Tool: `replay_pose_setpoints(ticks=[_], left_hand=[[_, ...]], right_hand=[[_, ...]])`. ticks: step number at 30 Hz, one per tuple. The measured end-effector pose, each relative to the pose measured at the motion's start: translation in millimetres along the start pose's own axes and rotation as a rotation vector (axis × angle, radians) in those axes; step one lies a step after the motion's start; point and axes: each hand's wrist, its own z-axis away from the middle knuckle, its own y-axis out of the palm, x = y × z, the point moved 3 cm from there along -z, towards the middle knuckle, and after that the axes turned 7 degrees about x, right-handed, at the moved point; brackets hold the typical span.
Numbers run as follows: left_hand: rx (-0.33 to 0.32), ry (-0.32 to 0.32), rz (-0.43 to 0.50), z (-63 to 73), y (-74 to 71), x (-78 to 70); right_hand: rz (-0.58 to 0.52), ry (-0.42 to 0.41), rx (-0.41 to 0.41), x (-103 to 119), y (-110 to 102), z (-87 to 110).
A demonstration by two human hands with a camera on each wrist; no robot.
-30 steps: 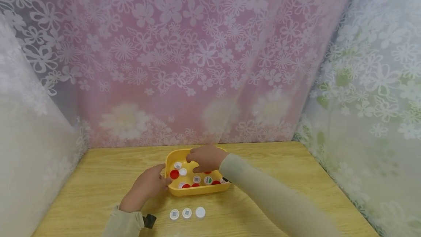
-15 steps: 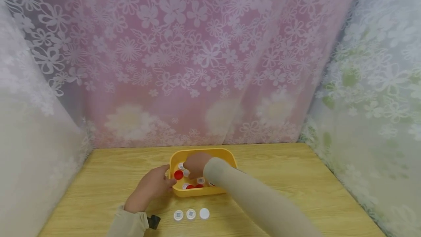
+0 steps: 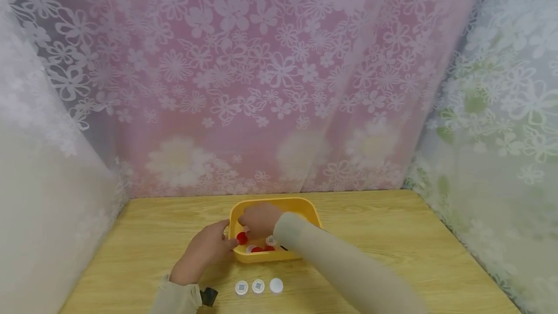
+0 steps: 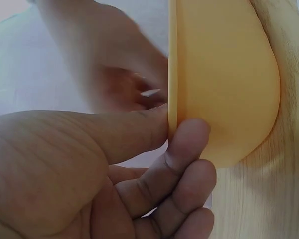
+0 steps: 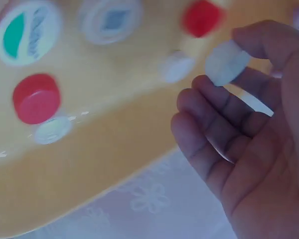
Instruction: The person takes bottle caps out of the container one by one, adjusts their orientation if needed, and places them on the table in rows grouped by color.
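My left hand (image 3: 209,246) grips the left end of a yellow plastic tray (image 3: 279,257); in the left wrist view its thumb and fingers pinch the wall at the rim. Reaching inside the tray, my right hand (image 3: 260,219) pinches a white bottle cap (image 5: 226,63) between thumb and forefinger, seen in the right wrist view. Around it lie red caps (image 5: 36,98) and white ones, among them a white cap with a green print (image 5: 30,32) and one with a grey square (image 5: 112,20). My right hand and sleeve hide part of the tray's contents in the head view.
On the wooden table (image 3: 370,236), in front of the tray, three white caps stand in a row: two with grey squares (image 3: 241,288) and a plain one (image 3: 276,285). Floral curtains (image 3: 279,110) enclose the back and both sides.
My right hand has moved left and lower into the tray and now pinches a white cap. The left hand keeps its grip on the tray. The whole head view has shifted slightly.
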Motion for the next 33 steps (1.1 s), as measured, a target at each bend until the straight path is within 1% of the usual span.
replay_pose_setpoints(ticks=[3, 4, 7, 9, 12, 13, 15, 18, 21, 22, 24, 27, 29, 32, 33], left_hand=[[-0.009, -0.006, -0.002, 2.2, -2.4, 3.3], [-0.013, -0.004, -0.003, 2.8, -3.3, 4.0], [-0.029, 0.005, -0.018, 2.3, -5.3, 4.8], [-0.036, 0.007, -0.022, 2.0, -5.7, 4.5], [-0.046, -0.003, -0.025, 3.1, -6.1, 4.8], [-0.048, -0.01, -0.024, 3.9, -6.4, 4.7], [-0.054, -0.019, -0.027, 4.6, -6.9, 4.5], [-0.052, -0.032, -0.036, 3.5, -7.2, 3.6], [-0.027, -0.034, -0.022, 1.4, -5.4, 2.2], [-0.018, -0.033, -0.019, 0.7, -4.7, 1.6], [-0.005, -0.029, -0.012, -0.4, -3.5, 0.7], [-0.002, -0.027, -0.007, -1.1, -2.7, -0.4], [-0.002, -0.028, 0.007, -0.6, -2.3, -0.8], [0.004, -0.034, 0.027, 0.4, -1.2, -1.0], [0.007, -0.041, 0.029, 0.7, -0.7, -0.6]], right_hand=[[-0.027, -0.092, -0.086, 2.6, -13.5, 12.8], [-0.044, -0.114, -0.114, 3.9, -17.9, 19.7], [-0.121, -0.19, -0.24, 6.8, -24.4, 44.9], [-0.222, -0.257, -0.316, 10.6, -22.7, 64.6], [-0.374, -0.379, -0.385, 18.1, -12.1, 91.6], [-0.42, -0.408, -0.4, 20.3, -7.8, 99.6], [-0.464, -0.43, -0.428, 22.1, -0.5, 114.3], [-0.472, -0.399, -0.487, 18.4, 8.9, 133.4], [-0.462, -0.331, -0.497, 13.1, 17.3, 149.8], [-0.453, -0.303, -0.486, 12.0, 19.8, 154.1], [-0.438, -0.24, -0.439, 10.7, 24.0, 160.4], [-0.397, -0.157, -0.376, 9.7, 27.6, 164.9], [-0.372, -0.122, -0.348, 9.0, 28.8, 166.2], [-0.365, -0.104, -0.337, 6.9, 30.5, 167.9], [-0.365, -0.106, -0.345, 6.2, 31.0, 168.5]])
